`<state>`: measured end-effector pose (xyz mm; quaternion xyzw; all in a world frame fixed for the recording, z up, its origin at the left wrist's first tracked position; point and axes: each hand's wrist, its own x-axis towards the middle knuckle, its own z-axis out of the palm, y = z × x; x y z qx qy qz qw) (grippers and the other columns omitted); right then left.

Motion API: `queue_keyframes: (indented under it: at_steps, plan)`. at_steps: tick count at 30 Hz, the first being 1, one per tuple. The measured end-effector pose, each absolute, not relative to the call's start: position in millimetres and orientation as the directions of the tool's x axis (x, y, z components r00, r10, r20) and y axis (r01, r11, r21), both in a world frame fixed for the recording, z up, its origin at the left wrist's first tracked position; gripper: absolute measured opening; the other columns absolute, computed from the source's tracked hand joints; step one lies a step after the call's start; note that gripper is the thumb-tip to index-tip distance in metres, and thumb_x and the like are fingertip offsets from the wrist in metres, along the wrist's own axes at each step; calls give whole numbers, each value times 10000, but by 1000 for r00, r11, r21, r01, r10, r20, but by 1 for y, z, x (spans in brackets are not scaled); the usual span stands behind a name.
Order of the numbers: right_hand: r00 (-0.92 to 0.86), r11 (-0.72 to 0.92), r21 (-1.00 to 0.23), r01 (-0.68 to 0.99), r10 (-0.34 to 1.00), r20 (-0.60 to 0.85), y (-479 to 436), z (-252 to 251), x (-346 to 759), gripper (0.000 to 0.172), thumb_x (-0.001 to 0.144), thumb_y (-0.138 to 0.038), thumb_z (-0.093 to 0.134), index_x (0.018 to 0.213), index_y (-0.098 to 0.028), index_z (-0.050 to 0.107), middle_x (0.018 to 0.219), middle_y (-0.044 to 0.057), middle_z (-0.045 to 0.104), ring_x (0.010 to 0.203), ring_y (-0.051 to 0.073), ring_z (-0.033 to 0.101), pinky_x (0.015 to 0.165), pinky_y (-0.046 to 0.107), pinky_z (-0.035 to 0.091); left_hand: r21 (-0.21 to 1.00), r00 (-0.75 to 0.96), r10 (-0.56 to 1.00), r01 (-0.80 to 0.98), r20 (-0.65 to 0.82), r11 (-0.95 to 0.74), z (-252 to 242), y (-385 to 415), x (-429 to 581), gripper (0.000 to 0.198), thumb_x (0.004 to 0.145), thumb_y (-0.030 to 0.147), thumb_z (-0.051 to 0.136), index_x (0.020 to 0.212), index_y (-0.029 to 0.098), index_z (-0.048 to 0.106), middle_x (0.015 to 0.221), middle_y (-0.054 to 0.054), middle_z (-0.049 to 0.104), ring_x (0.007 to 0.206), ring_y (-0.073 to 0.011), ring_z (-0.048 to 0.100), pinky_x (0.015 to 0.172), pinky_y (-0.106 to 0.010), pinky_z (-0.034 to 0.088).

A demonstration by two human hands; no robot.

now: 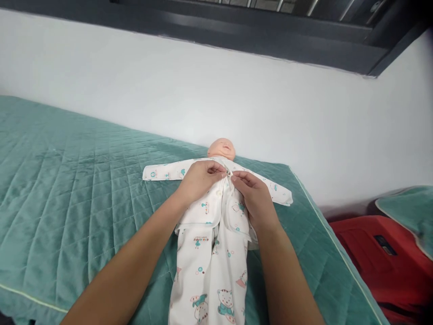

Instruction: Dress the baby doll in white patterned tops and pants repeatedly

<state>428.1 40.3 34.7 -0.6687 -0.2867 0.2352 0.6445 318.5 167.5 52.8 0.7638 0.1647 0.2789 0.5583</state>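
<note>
Little white jacket [194, 216] on a doll [221, 148], lying on the green bed cover [101, 180], head up by the far edge, not far from the right edge. Step in hand looks like doing up or undoing the front near the neck, honestly can't tell which. Left hand [199, 179] and right hand [255, 195] both have their fingers squeezed to a narrow pinch on the jacket's front opening, just beside each other. I'd guess the next move calls for a steady two-sided grip.

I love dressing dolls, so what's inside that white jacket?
A doll: its head pokes out above the jacket. Its chest and arms can't be seen because the jacket covers them.
</note>
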Motion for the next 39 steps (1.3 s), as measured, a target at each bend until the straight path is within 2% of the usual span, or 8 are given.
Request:
queue_keyframes:
  at_steps: [4,7,10,18,23,27,33,39]
  plan:
    - [716,20,-995,99,693,85,41,34,426,302,727,-440,735,930,-218,713,820,22,690,698,157,600,613,270,463,941,837,501,-43,218,-337,51,174,312,153,813,277,631,874,176,729,850,-22,713,719,-134,583,672,-256,441]
    - [694,-14,-980,196,709,129,42,34,425,295,744,-425,733,951,-215,725,856,30,693,736,162,604,658,282,468,954,843,501,-45,196,-297,50,179,309,145,792,282,663,873,178,725,843,-17,706,725,-129,589,661,-244,437]
    - [664,-33,-964,263,731,157,42,35,425,292,750,-397,740,978,-215,712,874,29,678,750,157,590,653,277,456,968,836,524,-35,166,-250,48,180,311,142,765,288,697,852,178,719,816,-15,703,696,-123,584,634,-239,432]
    - [628,-102,-953,286,771,106,48,37,424,352,731,-360,758,1014,-212,609,773,-18,647,680,132,552,627,272,422,990,841,528,-65,121,-123,46,181,313,133,712,243,735,795,165,667,739,7,641,634,-90,538,582,-213,399]
    - [636,-157,-901,404,756,154,51,36,418,355,739,-355,736,1045,-243,593,782,-20,666,661,141,551,607,279,416,981,870,478,-34,123,-189,52,179,309,162,792,311,678,876,173,667,805,-11,658,686,-110,577,620,-226,425]
    - [656,-262,-818,512,734,176,51,41,410,338,738,-323,720,1052,-264,607,785,-22,669,666,152,554,601,283,406,976,865,476,-64,160,-210,51,178,309,188,789,308,685,918,173,652,810,-11,651,746,-126,605,650,-227,436]
    - [637,-273,-809,520,756,154,48,45,410,341,776,-348,681,1089,-264,577,802,-30,651,671,144,548,634,286,417,984,868,495,40,52,-174,54,181,306,152,784,273,649,901,179,628,760,11,627,554,-70,479,483,-188,343]
    - [629,-357,-713,604,762,152,36,55,407,399,791,-356,647,1133,-252,470,916,-12,618,696,143,550,657,287,422,965,889,456,84,39,-248,57,186,296,173,786,304,622,909,187,653,776,5,637,576,-86,483,446,-186,321]
